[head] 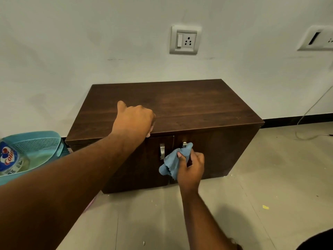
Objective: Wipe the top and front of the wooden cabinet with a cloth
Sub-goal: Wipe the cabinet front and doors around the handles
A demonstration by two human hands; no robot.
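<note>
A low dark wooden cabinet stands against the white wall, with two doors and two metal handles on its front. My left hand rests on the front edge of the top, fingers curled over the edge. My right hand grips a crumpled blue cloth and presses it against the front, over the right handle. The left handle is fully visible beside the cloth.
A teal plastic basket holding a spray bottle with a blue label sits on the floor at the left. A wall socket is above the cabinet; a white cable hangs at the right. Tiled floor lies in front.
</note>
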